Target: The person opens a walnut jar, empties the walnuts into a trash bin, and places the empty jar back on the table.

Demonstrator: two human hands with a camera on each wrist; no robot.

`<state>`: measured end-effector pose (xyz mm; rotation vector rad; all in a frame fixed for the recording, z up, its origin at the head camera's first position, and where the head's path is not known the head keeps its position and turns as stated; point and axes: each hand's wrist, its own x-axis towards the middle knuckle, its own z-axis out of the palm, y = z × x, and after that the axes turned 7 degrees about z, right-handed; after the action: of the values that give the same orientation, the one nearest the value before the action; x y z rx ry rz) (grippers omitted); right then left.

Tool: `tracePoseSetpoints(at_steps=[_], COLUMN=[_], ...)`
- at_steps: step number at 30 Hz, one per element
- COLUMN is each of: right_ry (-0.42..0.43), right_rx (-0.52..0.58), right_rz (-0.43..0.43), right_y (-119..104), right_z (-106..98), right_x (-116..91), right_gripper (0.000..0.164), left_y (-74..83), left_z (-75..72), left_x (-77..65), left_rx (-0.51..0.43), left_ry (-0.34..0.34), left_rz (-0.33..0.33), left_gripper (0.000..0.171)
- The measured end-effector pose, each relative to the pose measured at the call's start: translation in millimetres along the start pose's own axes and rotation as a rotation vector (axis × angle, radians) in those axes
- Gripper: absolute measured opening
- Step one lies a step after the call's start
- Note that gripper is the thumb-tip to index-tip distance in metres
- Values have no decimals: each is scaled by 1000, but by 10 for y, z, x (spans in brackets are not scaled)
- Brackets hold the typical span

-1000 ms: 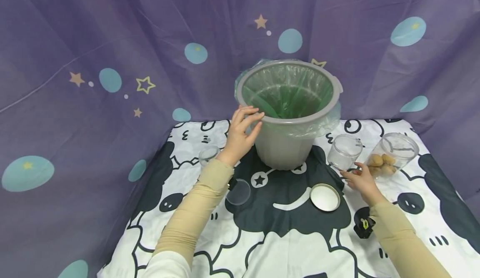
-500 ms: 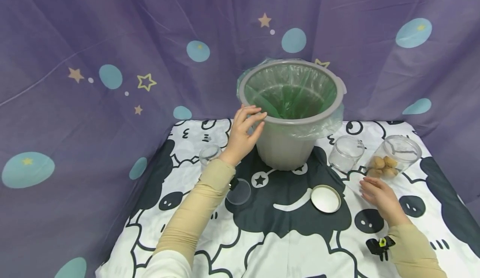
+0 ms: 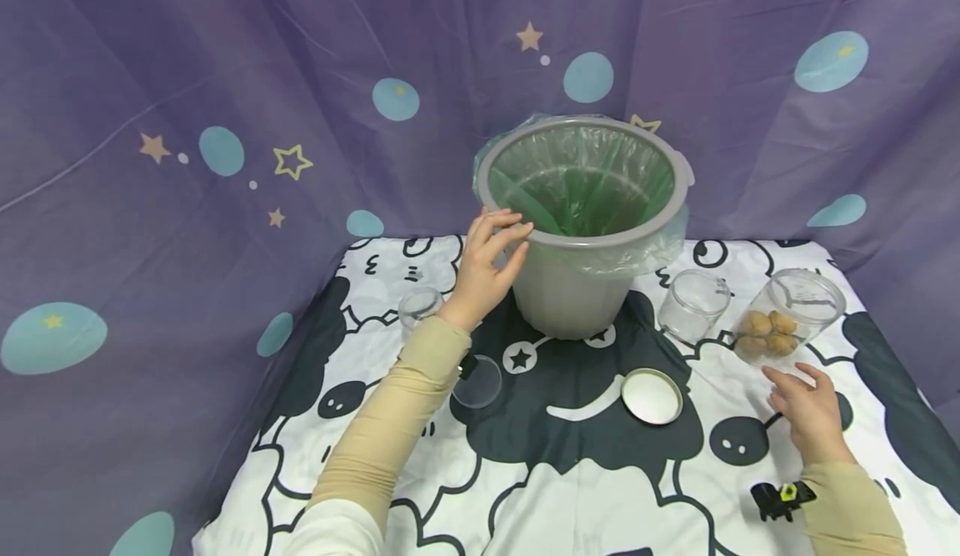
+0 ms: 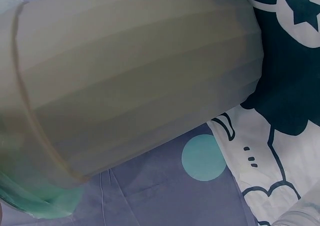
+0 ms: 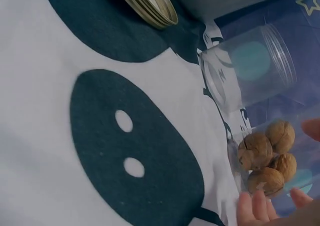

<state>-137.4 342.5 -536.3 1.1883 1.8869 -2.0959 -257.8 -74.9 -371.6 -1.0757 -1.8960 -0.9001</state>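
My left hand (image 3: 483, 268) rests with loosely bent fingers at the near left rim of a grey trash can (image 3: 573, 289), which is lined with a green plastic bag (image 3: 592, 197). My right hand (image 3: 810, 410) is just in front of a clear jar (image 3: 813, 298), its fingers spread and nothing in them. Several walnuts (image 5: 267, 161) lie at the bottom of that jar. To its left stands a second, shorter clear jar (image 3: 693, 302) with nothing inside. In the left wrist view the can's side (image 4: 150, 70) fills most of the picture and the hand barely shows.
A gold-rimmed lid (image 3: 651, 396) lies white side up on the patterned cloth (image 3: 570, 498). Left of the can are a clear round lid (image 3: 477, 383) and a small clear container (image 3: 420, 306), partly behind my left forearm. A purple curtain (image 3: 300, 64) hangs behind.
My right hand has drawn away from the shorter jar, moving right and toward me to the front of the walnut jar. The left hand has stayed at the can's rim.
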Motion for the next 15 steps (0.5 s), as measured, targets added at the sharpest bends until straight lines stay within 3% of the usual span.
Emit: tracePoseSetpoints(at_steps=[4, 12, 15], right_ry=[69, 127, 111], right_rx=[37, -18, -36], right_rz=[-17, -19, -28], right_y=[80, 119, 145], right_z=[-96, -239, -291], right_x=[284, 568, 718], right_gripper=[97, 101, 106], left_y=[5, 7, 15], left_z=[-4, -4, -10], left_x=[8, 4, 8], left_rx=[2, 9, 5], left_ry=[2, -5, -12], left_rz=[3, -1, -8], left_gripper=[21, 21, 21])
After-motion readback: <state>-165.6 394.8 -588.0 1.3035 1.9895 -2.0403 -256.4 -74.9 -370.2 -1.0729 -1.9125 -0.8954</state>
